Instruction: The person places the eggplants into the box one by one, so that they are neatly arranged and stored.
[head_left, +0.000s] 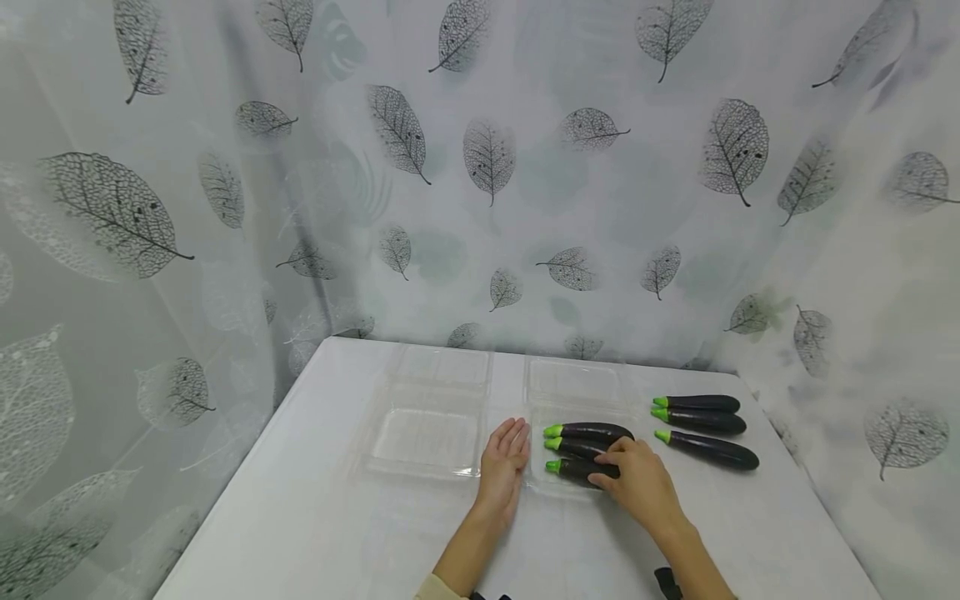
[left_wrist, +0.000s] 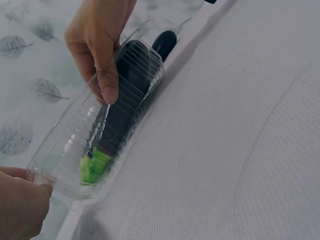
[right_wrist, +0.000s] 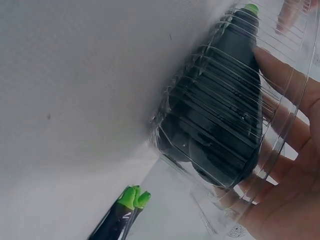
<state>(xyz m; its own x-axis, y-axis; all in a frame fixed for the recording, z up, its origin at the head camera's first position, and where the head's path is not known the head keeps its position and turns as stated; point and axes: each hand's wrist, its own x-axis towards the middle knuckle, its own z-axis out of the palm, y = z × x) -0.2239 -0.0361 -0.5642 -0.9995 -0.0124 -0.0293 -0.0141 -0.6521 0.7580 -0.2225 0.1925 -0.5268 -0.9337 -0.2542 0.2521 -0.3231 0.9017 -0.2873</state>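
Observation:
On the table, a clear plastic container [head_left: 536, 479] with its lid section folded back holds three dark eggplants, green stem ends to the left. My right hand [head_left: 643, 483] reaches over the rim and grips the nearest eggplant [head_left: 570, 471], thumb on the near side, fingers on the far side. In the right wrist view the eggplants [right_wrist: 215, 110] show through the ribbed wall. My left hand [head_left: 501, 473] is at the container's left edge; its thumb and fingers pinch the rim in the left wrist view, where the eggplant [left_wrist: 125, 95] lies along the near wall.
A second clear container [head_left: 367, 442], opened flat, lies left of my left hand. Three more eggplants, one of them this long one [head_left: 708, 450], lie on the white table [head_left: 285, 508] to the right. A leaf-patterned curtain [head_left: 525, 200] hangs behind and at both sides.

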